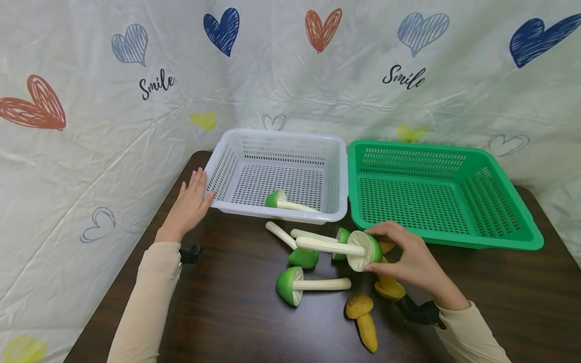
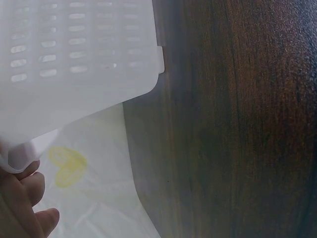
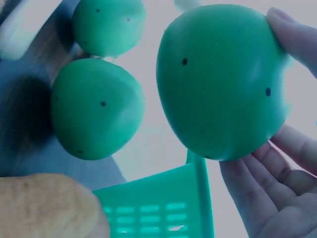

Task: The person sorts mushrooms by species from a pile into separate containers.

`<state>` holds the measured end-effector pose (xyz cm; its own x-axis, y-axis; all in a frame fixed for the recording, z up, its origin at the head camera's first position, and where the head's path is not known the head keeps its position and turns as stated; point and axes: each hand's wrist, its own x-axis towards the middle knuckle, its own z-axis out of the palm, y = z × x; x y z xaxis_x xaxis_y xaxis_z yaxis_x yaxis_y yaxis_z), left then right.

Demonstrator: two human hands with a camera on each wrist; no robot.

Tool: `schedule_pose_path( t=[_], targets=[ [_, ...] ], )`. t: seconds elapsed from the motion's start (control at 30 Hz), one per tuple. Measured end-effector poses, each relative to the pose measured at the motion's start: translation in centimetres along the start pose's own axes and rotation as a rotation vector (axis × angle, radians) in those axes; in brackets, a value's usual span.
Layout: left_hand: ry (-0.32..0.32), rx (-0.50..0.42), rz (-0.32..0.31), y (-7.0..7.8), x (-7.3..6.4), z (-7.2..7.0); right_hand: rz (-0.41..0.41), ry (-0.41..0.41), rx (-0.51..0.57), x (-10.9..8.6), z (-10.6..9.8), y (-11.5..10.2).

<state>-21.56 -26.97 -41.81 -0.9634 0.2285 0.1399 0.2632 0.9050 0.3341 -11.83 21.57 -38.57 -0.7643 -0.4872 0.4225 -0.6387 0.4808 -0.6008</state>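
My right hand (image 1: 410, 254) grips a toy mushroom with a green cap (image 1: 374, 252) and a pale stem that points left. In the right wrist view, thumb and fingers hold this dark-spotted cap (image 3: 223, 82) from its sides. At the left, my left hand (image 1: 191, 201) rests on the left rim of the white basket (image 1: 272, 212), fingers mostly straight. One green mushroom (image 1: 272, 198) lies inside that basket. On the table below are more green mushrooms, one in front (image 1: 286, 286) and one with its cap (image 1: 304, 257) toward me. A yellow mushroom (image 1: 365, 322) lies nearest me.
A green basket (image 1: 454, 242) stands right of the white one, their sides nearly touching. More yellow mushrooms (image 1: 389, 287) lie partly hidden behind the right hand. Dark wooden tabletop (image 1: 227, 312) lies beneath everything, with a heart-printed cloth (image 1: 281, 70) behind.
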Motion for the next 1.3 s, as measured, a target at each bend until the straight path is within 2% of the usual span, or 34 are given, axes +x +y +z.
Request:
schedule_pose_path(
  t=[0.23, 0.47, 1.0, 1.3],
  targets=[
    [-0.002, -0.007, -0.001, -0.1, 0.0, 0.0, 0.003, -0.004, -0.034, 1.1, -0.3, -0.6],
    [-0.009, -0.012, 0.001, 0.0, 0.0, 0.1, -0.010, 0.014, 0.000, 2.3, -0.1, -0.8],
    [-0.007, -0.008, 0.001, 0.1, 0.0, 0.0, 0.000, 0.021, -0.019, 3.7, -1.0, -0.6],
    [-0.006, -0.011, 0.000, 0.1, -0.1, 0.0, -0.054, 0.020, 0.008, 5.1, -1.0, -0.6]
  ],
)
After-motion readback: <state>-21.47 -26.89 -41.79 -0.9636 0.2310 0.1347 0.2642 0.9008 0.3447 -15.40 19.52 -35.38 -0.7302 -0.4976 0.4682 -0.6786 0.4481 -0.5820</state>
